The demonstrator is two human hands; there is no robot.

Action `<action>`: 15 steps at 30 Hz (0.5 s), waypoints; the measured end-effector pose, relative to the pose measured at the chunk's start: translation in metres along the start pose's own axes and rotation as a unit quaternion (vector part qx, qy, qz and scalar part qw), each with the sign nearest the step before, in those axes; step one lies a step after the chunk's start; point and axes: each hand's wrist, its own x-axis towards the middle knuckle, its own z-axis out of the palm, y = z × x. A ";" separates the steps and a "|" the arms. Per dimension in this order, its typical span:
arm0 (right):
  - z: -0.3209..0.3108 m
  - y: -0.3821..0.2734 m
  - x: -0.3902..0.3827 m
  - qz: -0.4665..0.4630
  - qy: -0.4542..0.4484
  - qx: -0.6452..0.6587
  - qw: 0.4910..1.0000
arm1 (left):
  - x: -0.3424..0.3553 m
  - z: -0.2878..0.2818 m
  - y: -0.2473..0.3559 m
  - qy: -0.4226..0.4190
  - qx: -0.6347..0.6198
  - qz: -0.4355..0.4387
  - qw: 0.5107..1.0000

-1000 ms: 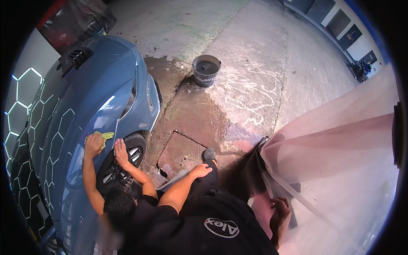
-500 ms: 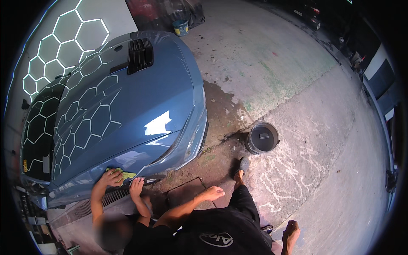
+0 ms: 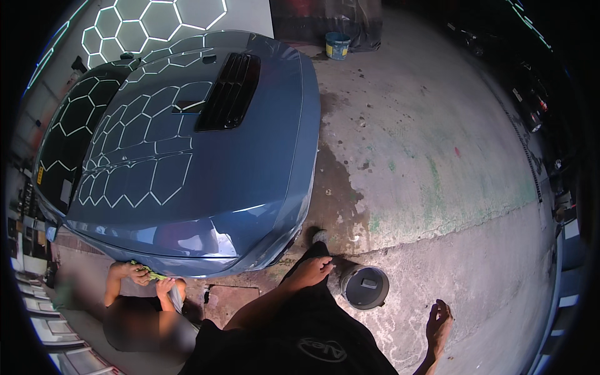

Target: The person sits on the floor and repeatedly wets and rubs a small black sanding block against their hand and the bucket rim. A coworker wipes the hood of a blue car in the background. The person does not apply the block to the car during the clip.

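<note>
My left hand (image 3: 315,267) hangs over my dark trouser leg, beside a dark bucket (image 3: 364,287) with a small block in it; its fingers are loosely bent, apparently holding nothing. My right hand (image 3: 440,322) hangs over the concrete at the lower right, fingers curled but apart and empty. Before me is a blue-grey car (image 3: 269,156) with a black hood vent (image 3: 228,90) and glowing hexagon reflections. At its near side, lower left, a crouching person (image 3: 134,315) has one hand on a yellow-green cloth (image 3: 149,274) against the bodywork and the other beside it.
A blue bucket (image 3: 337,45) stands by a dark plastic sheet (image 3: 334,19) behind the car. The concrete floor (image 3: 431,150) has a wet patch beside the bumper. A wall of hexagon lights (image 3: 147,25) is at the back left; dark vehicles (image 3: 531,100) line the right.
My view has swung across the car; its hood now spans the upper left. My foot has moved forward toward the bumper, and the dark bucket appears lower in view.
</note>
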 end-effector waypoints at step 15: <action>0.139 -0.129 0.443 -0.071 -0.374 0.014 0.924 | 0.323 -0.206 0.040 0.322 -0.150 -0.176 0.918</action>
